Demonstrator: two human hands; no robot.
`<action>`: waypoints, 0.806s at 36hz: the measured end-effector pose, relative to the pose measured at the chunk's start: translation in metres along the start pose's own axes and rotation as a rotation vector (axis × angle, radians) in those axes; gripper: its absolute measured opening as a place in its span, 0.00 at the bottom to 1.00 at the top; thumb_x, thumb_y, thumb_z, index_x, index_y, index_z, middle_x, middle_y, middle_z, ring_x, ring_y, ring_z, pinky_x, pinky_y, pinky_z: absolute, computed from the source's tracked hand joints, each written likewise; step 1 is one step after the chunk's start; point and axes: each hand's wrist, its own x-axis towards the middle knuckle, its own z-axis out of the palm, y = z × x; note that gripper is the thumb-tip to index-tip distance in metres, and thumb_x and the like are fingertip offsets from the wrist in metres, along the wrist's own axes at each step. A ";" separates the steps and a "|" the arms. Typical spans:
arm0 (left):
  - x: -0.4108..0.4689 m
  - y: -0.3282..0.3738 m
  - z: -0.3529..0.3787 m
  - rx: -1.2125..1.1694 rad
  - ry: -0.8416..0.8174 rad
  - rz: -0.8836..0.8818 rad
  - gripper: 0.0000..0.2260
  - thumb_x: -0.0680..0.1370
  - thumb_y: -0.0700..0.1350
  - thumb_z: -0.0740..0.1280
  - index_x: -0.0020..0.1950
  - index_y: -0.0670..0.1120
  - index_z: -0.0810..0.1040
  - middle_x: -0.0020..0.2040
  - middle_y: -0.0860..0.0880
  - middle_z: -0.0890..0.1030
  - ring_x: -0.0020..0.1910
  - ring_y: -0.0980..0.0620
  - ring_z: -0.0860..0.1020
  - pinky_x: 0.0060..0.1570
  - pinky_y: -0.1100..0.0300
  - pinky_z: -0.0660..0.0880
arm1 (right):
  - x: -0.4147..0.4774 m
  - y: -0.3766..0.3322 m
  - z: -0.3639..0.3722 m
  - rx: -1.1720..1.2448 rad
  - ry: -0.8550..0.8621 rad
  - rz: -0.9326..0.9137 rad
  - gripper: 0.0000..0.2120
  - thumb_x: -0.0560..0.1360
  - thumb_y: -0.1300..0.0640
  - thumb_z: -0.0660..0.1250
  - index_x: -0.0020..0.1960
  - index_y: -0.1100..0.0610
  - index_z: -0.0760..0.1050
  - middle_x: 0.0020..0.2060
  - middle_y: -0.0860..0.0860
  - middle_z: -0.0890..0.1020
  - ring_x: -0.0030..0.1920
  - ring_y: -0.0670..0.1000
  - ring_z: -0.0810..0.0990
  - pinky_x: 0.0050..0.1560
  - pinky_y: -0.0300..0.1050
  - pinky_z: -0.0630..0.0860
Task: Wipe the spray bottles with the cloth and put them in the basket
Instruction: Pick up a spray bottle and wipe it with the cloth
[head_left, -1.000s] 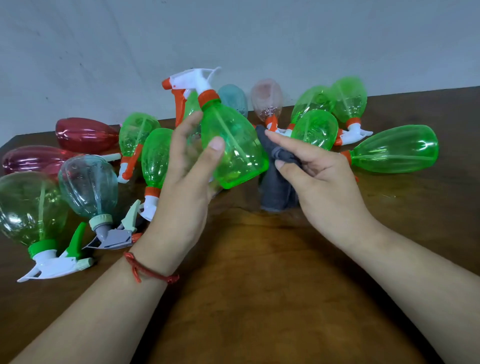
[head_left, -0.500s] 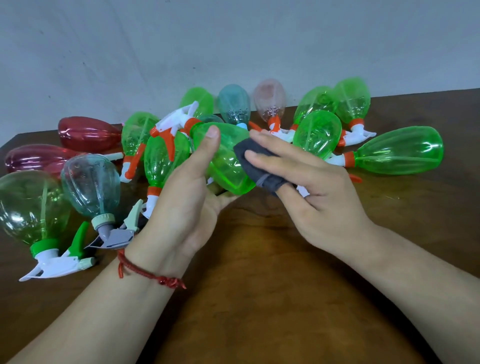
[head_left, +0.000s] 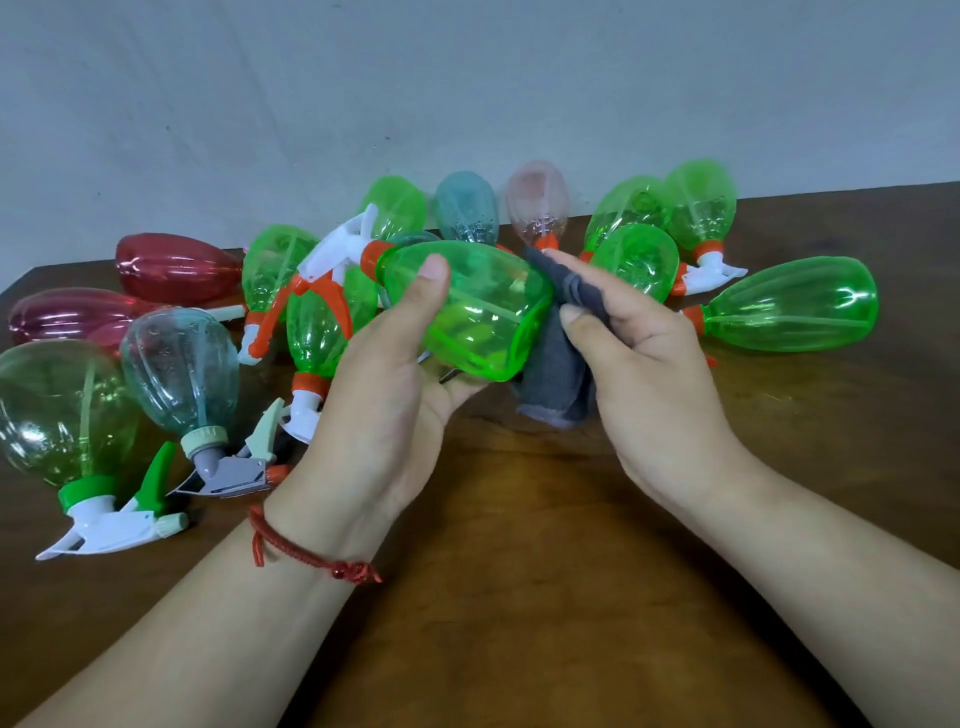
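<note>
In the head view, our left hand (head_left: 384, 395) grips the bottle (head_left: 478, 312) above the table (head_left: 519, 597). The thumb lies over the top and the fingers curl beneath. The bottle is turned sideways, nozzle to the left, so its base faces the cloth (head_left: 561, 374). Our right hand (head_left: 649, 374) pinches that cloth between thumb and fingers, bunched right at the base; whether it touches we cannot tell. We judge this hold offers the bottom for wiping. The other bottles (head_left: 789, 306) lie heaped behind, apparently waiting. No basket shows.
</note>
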 end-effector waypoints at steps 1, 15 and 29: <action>0.000 -0.001 0.000 0.001 -0.002 0.027 0.17 0.86 0.52 0.66 0.68 0.41 0.82 0.65 0.41 0.85 0.67 0.42 0.83 0.70 0.36 0.77 | -0.001 0.001 0.002 0.065 0.000 0.062 0.19 0.85 0.68 0.60 0.67 0.52 0.81 0.64 0.47 0.85 0.69 0.49 0.81 0.75 0.56 0.73; 0.001 0.001 -0.007 0.414 0.026 0.523 0.23 0.82 0.39 0.72 0.75 0.36 0.70 0.68 0.45 0.82 0.66 0.53 0.82 0.65 0.61 0.77 | -0.005 -0.013 0.003 0.535 -0.135 0.517 0.17 0.86 0.63 0.56 0.70 0.62 0.78 0.65 0.61 0.83 0.66 0.61 0.82 0.68 0.57 0.79; 0.000 -0.002 -0.009 0.411 -0.122 0.463 0.26 0.81 0.37 0.71 0.77 0.34 0.67 0.70 0.40 0.80 0.70 0.45 0.80 0.69 0.51 0.77 | -0.009 -0.013 -0.001 0.646 -0.286 0.569 0.24 0.88 0.48 0.53 0.76 0.59 0.74 0.71 0.59 0.79 0.75 0.64 0.74 0.78 0.62 0.67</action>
